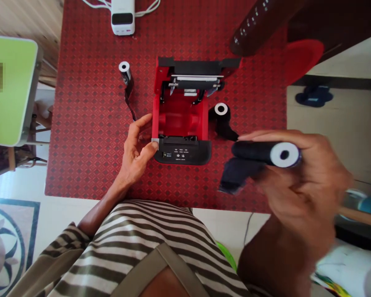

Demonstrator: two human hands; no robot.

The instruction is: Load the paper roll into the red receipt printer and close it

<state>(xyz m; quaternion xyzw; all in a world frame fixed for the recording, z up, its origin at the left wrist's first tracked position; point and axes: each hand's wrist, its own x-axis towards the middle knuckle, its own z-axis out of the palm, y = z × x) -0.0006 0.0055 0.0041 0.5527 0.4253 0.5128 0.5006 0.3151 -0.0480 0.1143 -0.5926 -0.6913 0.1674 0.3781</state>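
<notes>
A red and black printer (181, 119) sits with its lid open on the red patterned tablecloth (89, 123). My left hand (137, 150) rests against its front left corner, thumb on the black front panel, fingers curled beside the red wall. My right hand (299, 181) is raised close to the camera and is closed round a black ribbon roll (262, 153) with a white core; a loose black end hangs below it. A second black roll (221, 111) lies just right of the printer. A third roll (125, 73) stands to its left, trailing a strip.
A white power bank (123, 16) with white cables lies at the table's far edge. A green-topped stool (9, 90) stands at the left. A dark curved object (256, 24) and a red plate (303, 57) are at the upper right. Dark sandals (313, 97) lie on the floor.
</notes>
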